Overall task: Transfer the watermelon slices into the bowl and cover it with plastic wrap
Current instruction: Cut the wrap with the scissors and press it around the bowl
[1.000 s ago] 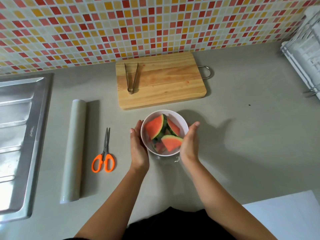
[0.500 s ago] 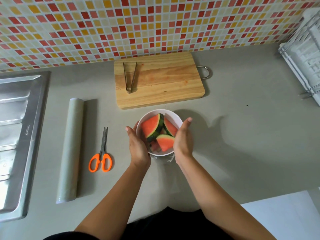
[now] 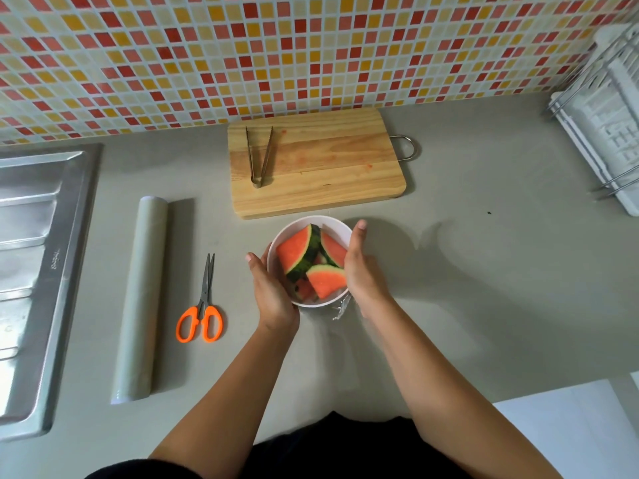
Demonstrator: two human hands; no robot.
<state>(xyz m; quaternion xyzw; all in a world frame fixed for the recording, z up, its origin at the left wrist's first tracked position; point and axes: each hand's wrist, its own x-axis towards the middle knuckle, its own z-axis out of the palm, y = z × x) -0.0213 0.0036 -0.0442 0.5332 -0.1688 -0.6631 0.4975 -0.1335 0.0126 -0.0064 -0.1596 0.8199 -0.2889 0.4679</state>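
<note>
- We have one view only: head-worn, wide-angle.
- It looks forward and steeply down onto the table (image 3: 484, 288), tiled wall (image 3: 311, 46) at top.
- Near range; both forearms enter from the bottom edge.

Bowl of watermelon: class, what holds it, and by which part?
Both hands, left hand and right hand, cup the white bowl by its opposite outer sides.

On your grey counter (image 3: 484, 305) a wooden cutting board (image 3: 318, 167) lies against the mosaic-tiled wall (image 3: 276, 46), its metal handle (image 3: 406, 146) pointing right. Metal tongs (image 3: 259, 157) rest on the board's left part. Orange-handled scissors (image 3: 202, 305) lie closed at your left, and a steel sink drainboard (image 3: 34, 254) fills the left edge. A white dish rack (image 3: 608, 126) stands at far right.
</note>
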